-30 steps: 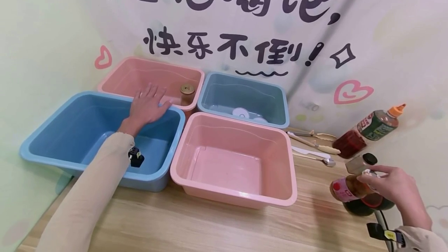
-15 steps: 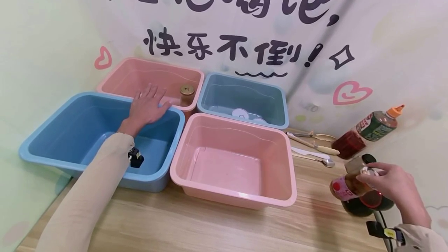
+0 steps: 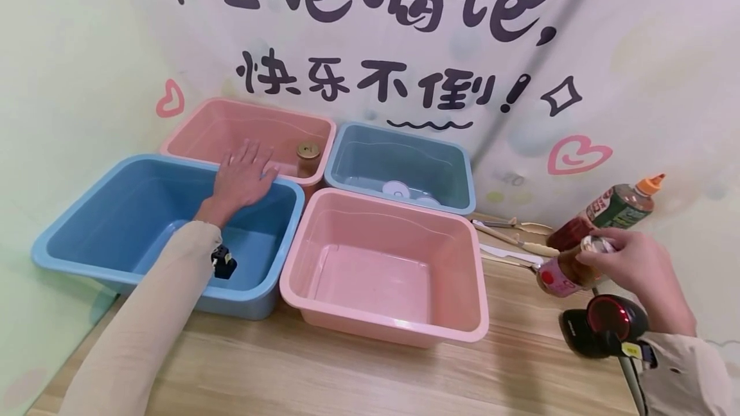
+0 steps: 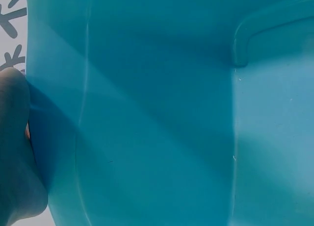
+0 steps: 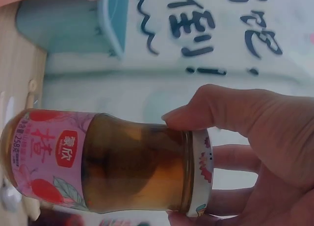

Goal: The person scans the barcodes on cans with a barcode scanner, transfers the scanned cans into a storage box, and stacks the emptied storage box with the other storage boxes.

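My right hand point(image 3: 644, 265) holds a glass jar point(image 3: 559, 277) by its lid end, thumb on one side and fingers on the other. The jar has a pink label with red fruit and a white lid point(image 5: 201, 172) with red marks. In the head view it hangs tilted over the right part of the table, overlapping the utensils' ends. My left hand point(image 3: 244, 175) rests with spread fingers on the far rim of the large blue bin point(image 3: 92, 201). Part of that hand shows at the left edge of the left wrist view, beside the blue wall.
A pink bin point(image 3: 381, 332) stands at the front middle. Behind are another pink bin point(image 3: 211, 114) with a can point(image 3: 308, 158) and a smaller blue bin point(image 3: 405, 137) with white discs. Tongs point(image 3: 514, 236), a sauce bottle point(image 3: 618, 207) and a black device point(image 3: 613, 320) with a red ring are at right.
My right hand has lifted the jar up and away from the black device, which now shows more fully. The black-capped shaker beside it is now hidden. My left hand has stayed in place.
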`<act>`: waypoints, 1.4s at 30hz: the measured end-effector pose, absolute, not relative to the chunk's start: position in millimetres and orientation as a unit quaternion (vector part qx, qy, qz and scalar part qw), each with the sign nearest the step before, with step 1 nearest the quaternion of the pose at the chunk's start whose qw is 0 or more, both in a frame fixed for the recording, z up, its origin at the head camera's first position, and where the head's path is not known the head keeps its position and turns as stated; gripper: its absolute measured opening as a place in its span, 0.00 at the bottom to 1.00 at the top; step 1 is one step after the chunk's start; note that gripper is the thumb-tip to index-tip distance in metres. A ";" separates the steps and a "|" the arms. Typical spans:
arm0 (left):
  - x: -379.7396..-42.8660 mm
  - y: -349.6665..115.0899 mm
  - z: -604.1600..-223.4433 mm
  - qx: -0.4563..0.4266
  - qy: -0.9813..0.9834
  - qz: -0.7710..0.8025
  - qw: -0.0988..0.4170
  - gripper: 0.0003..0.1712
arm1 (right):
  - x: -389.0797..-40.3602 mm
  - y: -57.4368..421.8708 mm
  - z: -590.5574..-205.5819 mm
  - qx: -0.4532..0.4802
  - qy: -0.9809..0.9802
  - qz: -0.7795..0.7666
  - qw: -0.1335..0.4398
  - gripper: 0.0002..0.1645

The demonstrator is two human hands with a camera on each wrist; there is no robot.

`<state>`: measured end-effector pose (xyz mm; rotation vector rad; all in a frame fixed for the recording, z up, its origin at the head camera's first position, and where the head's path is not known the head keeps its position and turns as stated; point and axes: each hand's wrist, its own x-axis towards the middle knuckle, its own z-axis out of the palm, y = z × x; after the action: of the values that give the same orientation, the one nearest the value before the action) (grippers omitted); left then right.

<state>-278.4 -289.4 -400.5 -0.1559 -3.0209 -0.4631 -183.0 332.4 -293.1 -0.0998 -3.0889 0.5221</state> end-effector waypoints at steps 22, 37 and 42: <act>-276.7 -289.6 -402.1 -0.051 -0.986 -0.153 0.048 0.40 | -262.5 189.2 -225.0 0.103 -0.977 0.184 0.032 0.27; -275.8 -292.4 -402.4 -0.052 -0.988 -0.136 0.051 0.39 | -312.2 81.3 -218.0 0.173 -0.958 0.230 0.016 0.26; -276.2 -290.2 -401.8 -0.050 -0.989 -0.134 0.046 0.39 | -321.9 49.1 -218.9 0.196 -0.946 0.258 0.015 0.26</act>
<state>-276.2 -290.2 -401.8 -0.1513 -3.0182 -0.4100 -321.9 49.1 -218.9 0.6105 -2.9443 0.8021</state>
